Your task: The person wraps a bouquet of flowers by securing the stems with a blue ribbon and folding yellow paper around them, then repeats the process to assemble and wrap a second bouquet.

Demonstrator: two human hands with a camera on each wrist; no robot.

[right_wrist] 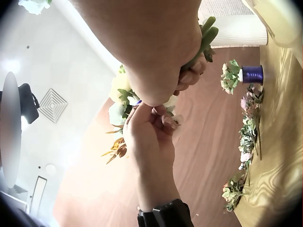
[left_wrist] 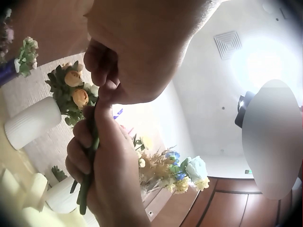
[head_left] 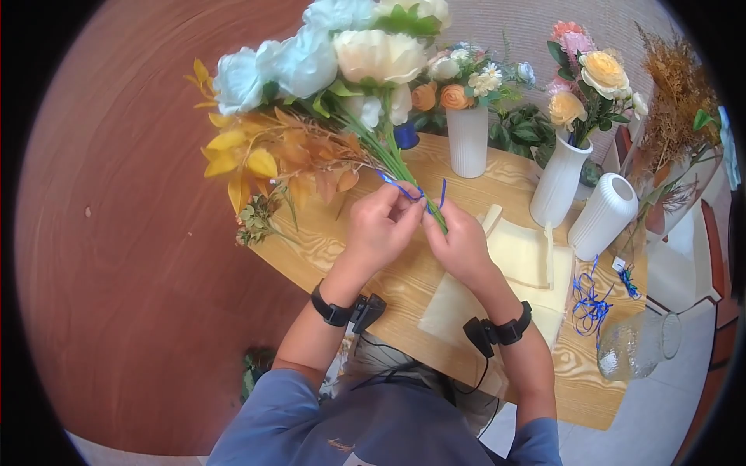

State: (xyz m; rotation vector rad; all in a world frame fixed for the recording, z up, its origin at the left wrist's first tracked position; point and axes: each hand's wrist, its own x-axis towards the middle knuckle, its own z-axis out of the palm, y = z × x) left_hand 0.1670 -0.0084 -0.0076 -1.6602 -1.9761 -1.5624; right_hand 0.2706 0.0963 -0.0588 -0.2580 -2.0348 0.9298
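A bouquet of artificial flowers, with pale blue blooms, cream blooms and yellow-orange leaves, is held up over the table's far side. Its green stems run down between both hands. My right hand grips the lower stems, its fingers curled round them in the left wrist view. A blue ribbon crosses the stems, one end standing up. With thumb and fingertips, my left hand pinches the ribbon at the stems, just beside the right fingertips. The pinch itself is partly hidden.
White vases with flowers stand at the back; another white vase leans nearby. Cream wrapping sheets, loose blue ribbon and a glass jar lie right. A ribbon spool and small flower sprigs sit leftward.
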